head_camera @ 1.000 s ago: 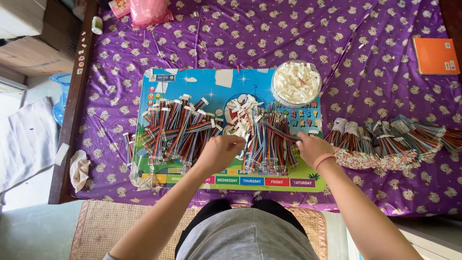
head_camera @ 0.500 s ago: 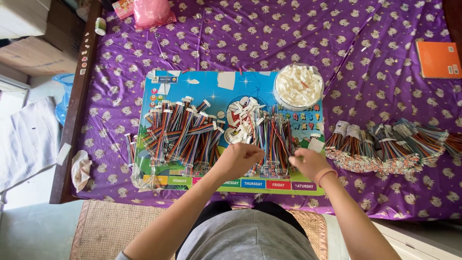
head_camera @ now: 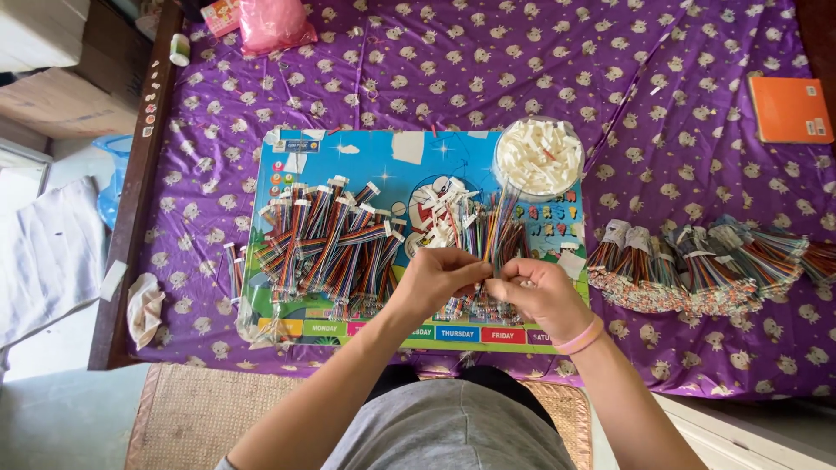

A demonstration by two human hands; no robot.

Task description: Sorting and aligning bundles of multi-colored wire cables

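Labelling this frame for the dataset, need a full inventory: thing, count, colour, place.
wire bundle: one, multicolour, pinched by both hands over the board
board: one, blue cartoon print with a strip of coloured labels, centre of bed
loose wire harnesses: many, multicolour with white ends, left half of board
bowl: one, clear, full of white connectors, board's top right
tied harness bundles: several, multicolour, on sheet right of board
sheet: one, purple with pale print, covers bed
notebook: one, orange, far right
plastic bag: one, pink, top left
left hand: grip on wires
right hand: pink wristband, grip on wires
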